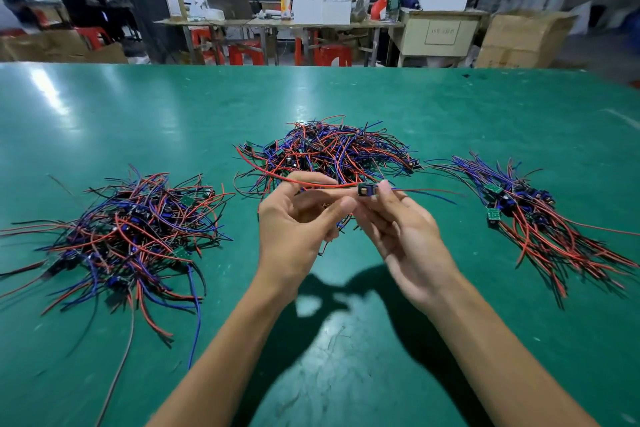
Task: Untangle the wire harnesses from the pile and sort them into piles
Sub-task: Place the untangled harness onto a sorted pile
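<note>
Green desk (pixel 104 121), glossy, scuffed with pale flecks; workshop behind it with red stools (pixel 246 54), cardboard boxes (pixel 519 38) and seated workers at far benches (blurred).

Centre pile (pixel 332 152): tangled wire harnesses in red, blue and black, small connector blocks mixed in, at mid-desk just beyond the hands.

Left pile (pixel 131 229): larger, loose heap of the same wires, several strands trailing toward the near edge.

Right pile (pixel 530 215): harnesses laid roughly parallel, small green boards at the far-left end, red wire ends fanning to the near right.

Held harness (pixel 366 190): one small dark connector block raised above the desk, in front of the centre pile; a red wire runs left from it over the left hand, thin red and blue leads run right.

Left hand (pixel 294 222): palm toward the camera, grip clenched on the harness, thumb and fingertips pinching the wire just left of the block.

Right hand (pixel 401 229): grip pinching the block itself between thumb and forefinger.

Both forearms bare; their shadow lies on the near desk.
</note>
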Demonstrator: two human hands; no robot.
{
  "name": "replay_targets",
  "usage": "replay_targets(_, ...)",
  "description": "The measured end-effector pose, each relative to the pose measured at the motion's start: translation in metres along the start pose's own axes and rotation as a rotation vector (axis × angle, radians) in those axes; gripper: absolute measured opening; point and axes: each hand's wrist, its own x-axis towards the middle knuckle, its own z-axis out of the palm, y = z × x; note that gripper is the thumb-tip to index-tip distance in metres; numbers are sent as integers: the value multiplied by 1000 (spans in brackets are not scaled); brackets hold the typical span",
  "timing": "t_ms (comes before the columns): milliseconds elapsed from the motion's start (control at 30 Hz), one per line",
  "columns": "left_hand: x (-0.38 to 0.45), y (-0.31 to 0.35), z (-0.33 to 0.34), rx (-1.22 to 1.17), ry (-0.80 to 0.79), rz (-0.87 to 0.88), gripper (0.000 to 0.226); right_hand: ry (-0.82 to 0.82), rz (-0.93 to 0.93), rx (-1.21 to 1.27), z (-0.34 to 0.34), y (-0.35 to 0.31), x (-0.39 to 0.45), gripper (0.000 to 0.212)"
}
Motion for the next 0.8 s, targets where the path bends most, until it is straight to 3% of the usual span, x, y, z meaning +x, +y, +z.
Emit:
replay_targets(133, 2, -4, -3, 247, 34, 197, 23, -78, 70, 17, -9, -11, 2, 17)
replay_targets(200, 3, -3, -2, 241, 63, 212, 14, -97, 80, -75, -13, -13, 4, 20)
replay_targets(233, 3, -2, -1, 197, 47, 180, 9, -100, 86, -137, -14, -13, 5, 21)
replay_targets(367, 2, 4, -2, 69, -108, -160, 30, -86, 58, -385, -17, -10, 7, 28)
replay_targets(433, 1, 3, -4, 97, -164, -265, 23, -78, -14, -528, -20, -9, 7, 25)
replay_targets(500, 0, 2, -6, 91, -228, -326, 13, -63, -109, -635, -23, -8, 7, 18)
replay_targets(633, -4, 1, -6, 102, -288, -385, 15, 4, -279, -810, -28, -1, 9, 14)
replay_targets(800, -2, -2, -2, 167, -259, -416, 24, 11, -304, -839, -26, 5, 10, 10)
